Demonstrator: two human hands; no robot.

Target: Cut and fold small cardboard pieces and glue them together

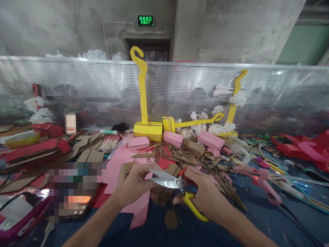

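Observation:
My right hand (203,192) grips scissors (169,182) with red and yellow handles. Their silver blades are spread apart and point left. My left hand (136,185) is closed, its fingers pinched on a piece of brown cardboard (160,195) just below the blades; the hand and blades hide part of it. Under and beside the left hand lies a pink sheet (136,209). A small cardboard polygon (171,219) shows beneath the scissors. Farther back sit pink box-like tubes, among them a left one (138,143) and a right one (211,141).
Yellow hooked shapes (143,96) rise on bases at the back, before a perforated metal screen (108,85). Right lies a pink glue gun (259,180) with a black cord. Cardboard strips (221,178) litter the middle. A red box shape (38,151) and a blurred-out phone-like device (77,192) lie left.

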